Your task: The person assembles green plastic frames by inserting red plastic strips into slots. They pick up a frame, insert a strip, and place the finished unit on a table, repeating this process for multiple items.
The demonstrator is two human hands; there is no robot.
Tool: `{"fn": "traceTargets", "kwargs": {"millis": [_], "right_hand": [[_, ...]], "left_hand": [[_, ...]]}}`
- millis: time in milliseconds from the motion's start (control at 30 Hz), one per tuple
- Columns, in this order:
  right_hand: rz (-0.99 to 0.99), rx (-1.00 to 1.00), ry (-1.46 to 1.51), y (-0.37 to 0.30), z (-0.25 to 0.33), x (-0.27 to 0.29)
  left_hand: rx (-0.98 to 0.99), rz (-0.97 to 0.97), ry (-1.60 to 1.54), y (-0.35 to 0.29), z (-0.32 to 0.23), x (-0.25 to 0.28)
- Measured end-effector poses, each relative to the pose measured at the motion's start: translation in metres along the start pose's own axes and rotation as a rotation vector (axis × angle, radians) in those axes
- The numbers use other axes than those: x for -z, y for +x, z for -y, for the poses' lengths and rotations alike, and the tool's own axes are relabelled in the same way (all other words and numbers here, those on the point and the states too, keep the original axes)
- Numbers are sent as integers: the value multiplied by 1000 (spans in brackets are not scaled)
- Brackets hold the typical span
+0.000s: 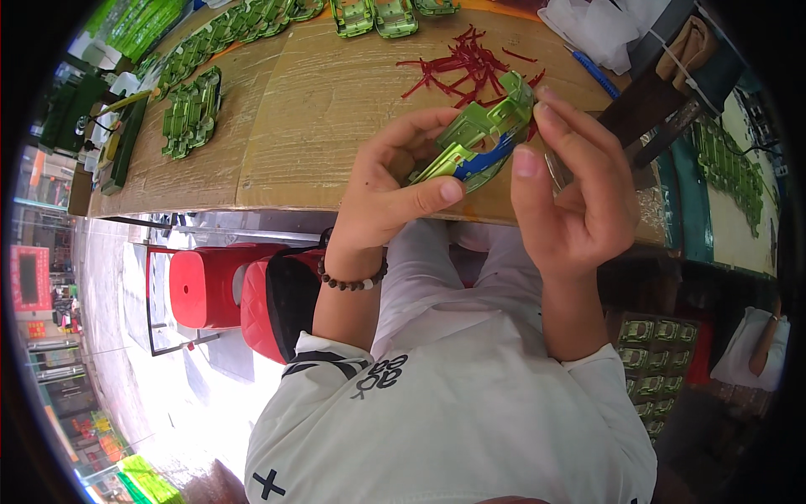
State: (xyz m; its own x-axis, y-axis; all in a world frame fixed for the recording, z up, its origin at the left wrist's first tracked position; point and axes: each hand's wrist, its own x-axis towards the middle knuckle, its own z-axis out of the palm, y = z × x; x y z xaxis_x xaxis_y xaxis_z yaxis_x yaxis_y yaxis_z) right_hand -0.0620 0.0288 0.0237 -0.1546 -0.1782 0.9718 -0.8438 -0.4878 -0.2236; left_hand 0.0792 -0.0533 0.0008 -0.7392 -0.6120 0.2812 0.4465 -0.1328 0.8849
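Observation:
A green plastic toy car shell (480, 139) with a blue patch on its side is held tilted above the table edge. My left hand (395, 172) is closed around its near left end, thumb along the side. My right hand (583, 181) is at the shell's far right end, fingers curled and index fingertip against it. A bit of red shows between its thumb and index finger; what that hand grips is partly hidden. Behind the shell lies a loose pile of thin red strips (472, 63) on the brown-covered table (311, 109).
More green shells (191, 113) lie at the left, with rows of them along the far edge. A blue pen-like tool (594, 71) and white plastic bags (592, 29) lie far right. Red stools (206, 287) stand left below. Another person's arm (766, 346) shows at right, near trayed shells (659, 361).

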Motion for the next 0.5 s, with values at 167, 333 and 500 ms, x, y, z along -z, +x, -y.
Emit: {"fn": "traceTargets", "kwargs": {"millis": [167, 333, 500], "right_hand": [[-153, -186, 99, -7, 2, -15], [-238, -273, 188, -8, 8, -25], [-309, -335, 293, -11, 9, -27]], "left_hand": [[-31, -32, 27, 0, 1, -2], [-46, -25, -10, 0, 2, -1], [-59, -10, 0, 1, 4, -1]]}}
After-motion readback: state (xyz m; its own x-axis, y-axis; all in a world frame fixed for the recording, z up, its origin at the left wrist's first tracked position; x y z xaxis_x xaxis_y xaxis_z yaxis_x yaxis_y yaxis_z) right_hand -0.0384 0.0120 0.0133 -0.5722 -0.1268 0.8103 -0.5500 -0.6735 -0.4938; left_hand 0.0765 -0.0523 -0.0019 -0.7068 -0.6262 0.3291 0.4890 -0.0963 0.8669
